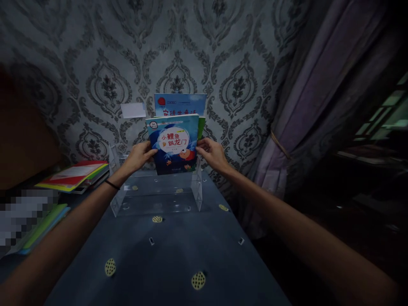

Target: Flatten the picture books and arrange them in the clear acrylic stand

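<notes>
Book | both hands clamped on edges | above clear rack | stack left

Looks like a home, probably a bedroom or study corner; light is dim, so hedge on which. Evidence: grey damask wallpaper fills the back wall, and a purple curtain, tied back with a cord, hangs past the right edge of the tabletop, which wears a dark blue patterned cloth. A clear acrylic book stand sits at the far edge against the wall, holding children's picture books. More books in a loose stack at the far left corner. No office or shop fittings visible.
</notes>
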The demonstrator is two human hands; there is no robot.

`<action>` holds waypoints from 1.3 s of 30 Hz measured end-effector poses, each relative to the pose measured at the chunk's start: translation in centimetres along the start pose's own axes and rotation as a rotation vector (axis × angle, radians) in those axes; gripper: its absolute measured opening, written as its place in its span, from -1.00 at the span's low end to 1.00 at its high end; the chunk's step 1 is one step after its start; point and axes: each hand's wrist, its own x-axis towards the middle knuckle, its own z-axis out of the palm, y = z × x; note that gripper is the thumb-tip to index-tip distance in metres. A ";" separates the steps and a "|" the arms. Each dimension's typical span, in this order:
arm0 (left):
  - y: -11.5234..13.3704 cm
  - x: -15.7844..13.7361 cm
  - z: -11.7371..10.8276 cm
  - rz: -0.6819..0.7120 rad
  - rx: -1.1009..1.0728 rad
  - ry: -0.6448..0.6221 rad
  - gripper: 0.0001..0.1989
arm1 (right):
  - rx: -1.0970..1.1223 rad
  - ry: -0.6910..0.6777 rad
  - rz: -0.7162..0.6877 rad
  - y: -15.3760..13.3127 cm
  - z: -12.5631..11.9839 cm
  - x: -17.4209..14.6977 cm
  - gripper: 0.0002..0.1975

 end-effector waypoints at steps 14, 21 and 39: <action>4.1 -1.3 2.3 -0.118 0.585 0.022 -0.72 | -0.028 0.202 0.052 2.1 1.5 -0.9 -0.47; 5.7 -1.0 3.2 -0.196 0.640 -0.025 -0.74 | -0.005 0.183 0.053 2.1 3.6 -1.8 -0.44; 5.4 -0.2 1.7 -0.172 0.502 -0.016 -0.67 | 0.031 0.251 0.102 0.5 4.2 -1.2 -0.29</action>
